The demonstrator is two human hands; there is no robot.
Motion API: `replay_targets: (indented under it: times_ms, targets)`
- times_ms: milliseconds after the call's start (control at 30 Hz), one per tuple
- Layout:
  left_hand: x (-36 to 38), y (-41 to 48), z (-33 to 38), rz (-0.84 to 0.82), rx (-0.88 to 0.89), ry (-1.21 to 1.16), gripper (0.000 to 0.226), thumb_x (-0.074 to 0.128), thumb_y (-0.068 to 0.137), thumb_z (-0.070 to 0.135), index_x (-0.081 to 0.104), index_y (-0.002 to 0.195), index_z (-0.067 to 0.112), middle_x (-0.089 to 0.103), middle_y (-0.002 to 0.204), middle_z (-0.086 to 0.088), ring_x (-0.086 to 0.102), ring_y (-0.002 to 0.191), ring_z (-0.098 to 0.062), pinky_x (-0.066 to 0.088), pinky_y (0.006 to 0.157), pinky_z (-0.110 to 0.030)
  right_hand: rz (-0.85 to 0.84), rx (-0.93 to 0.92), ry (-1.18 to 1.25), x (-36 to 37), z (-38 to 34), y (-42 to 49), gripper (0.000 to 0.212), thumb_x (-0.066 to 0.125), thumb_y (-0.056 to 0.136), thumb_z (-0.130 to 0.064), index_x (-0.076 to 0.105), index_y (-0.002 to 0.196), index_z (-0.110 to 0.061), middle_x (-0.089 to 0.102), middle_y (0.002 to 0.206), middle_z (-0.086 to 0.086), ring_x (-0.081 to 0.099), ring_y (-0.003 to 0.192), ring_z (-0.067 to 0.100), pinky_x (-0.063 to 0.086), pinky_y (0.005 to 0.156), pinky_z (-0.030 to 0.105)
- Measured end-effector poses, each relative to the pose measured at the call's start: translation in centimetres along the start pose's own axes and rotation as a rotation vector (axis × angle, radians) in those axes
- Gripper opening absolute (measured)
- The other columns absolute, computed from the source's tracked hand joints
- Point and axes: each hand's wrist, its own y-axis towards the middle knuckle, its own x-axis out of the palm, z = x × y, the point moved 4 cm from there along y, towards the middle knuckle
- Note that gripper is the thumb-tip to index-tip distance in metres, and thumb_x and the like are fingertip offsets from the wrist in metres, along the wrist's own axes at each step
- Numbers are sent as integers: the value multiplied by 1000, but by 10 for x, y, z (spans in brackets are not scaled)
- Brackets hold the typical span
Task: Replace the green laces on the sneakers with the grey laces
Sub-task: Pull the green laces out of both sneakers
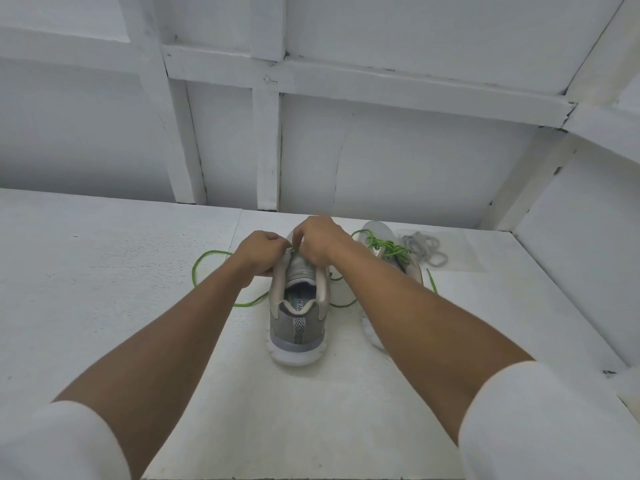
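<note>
Both curled: left hand [258, 252] and right hand [320, 242] pinch green lace [213, 252] atop near sneaker [294, 327].

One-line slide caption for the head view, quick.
Left hand grips the near sneaker, right hand pinches its green lace; second sneaker and grey laces lie to the right.

The near sneaker [297, 336] is grey with beige trim round the collar, a white sole and a little black-and-white chevron strip on its heel tab [298, 326], and the green lace [210, 252] trailing off it is properly bright. The other sneaker [377, 231] looks paler, a whitish grey, with its own bright green lacing [389, 247], and the spare laces [423, 248] beside it are plain light grey. Tabletop [104, 271], wall panels [415, 161], left sleeve [62, 445] and right sleeve [540, 427] are all white.
</note>
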Motion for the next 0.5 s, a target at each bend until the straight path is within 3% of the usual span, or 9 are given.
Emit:
replay_targets:
  times_ms: [167, 400, 500]
  targets:
    - [1, 4, -14, 29, -37, -92, 27, 50, 91, 15, 72, 93, 1, 66, 90, -14, 60, 82, -25, 58, 80, -41, -20, 29, -123, 11, -4, 11, 29, 55, 89, -21, 66, 116, -23, 58, 126, 3, 49, 118, 26, 43, 96, 37]
    - [3, 2, -14, 35, -31, -177, 23, 49, 94, 15, 72, 93, 10, 64, 88, -11, 57, 75, -20, 53, 66, -30, 61, 180, -173, -19, 22, 12, 25, 51, 87, -9, 60, 110, -10, 59, 118, 9, 53, 112, 32, 46, 89, 38]
    - [4, 2, -14, 45, -35, -181, 23, 49, 94, 15, 71, 93, 12, 64, 90, -12, 57, 77, -21, 55, 72, -35, 24, 244, -102, -19, 40, 12, 28, 52, 88, -14, 55, 116, -9, 55, 123, 12, 50, 115, 35, 46, 94, 40]
